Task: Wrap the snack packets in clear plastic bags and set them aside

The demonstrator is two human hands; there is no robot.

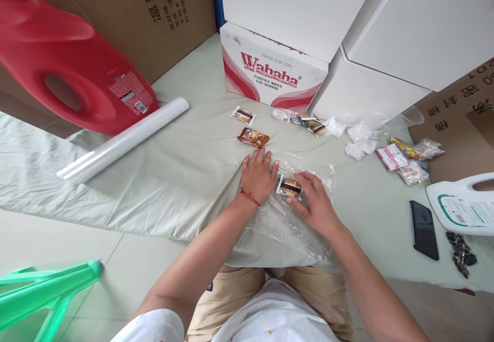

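My left hand [259,176] lies flat on a sheet of clear plastic film [278,234], fingers stretched out, a red cord around its wrist. On the film just right of it sits a small cookie packet [289,187] with a clear and dark wrapper. Curved around the packet's right side is my right hand [317,204], thumb at the lower edge and forefinger at the upper edge. Beyond my left fingertips lies a brown snack packet [252,137], with another clear-wrapped cookie packet [244,115] behind it.
A white film roll [123,141] lies left beside a big red jug [96,74]. Behind stands a Wahaha carton [274,69], with crumpled plastic [360,138] and snack packets [392,156] to its right. A phone [423,229], keys [461,254] and a white bottle [463,205] are at right.
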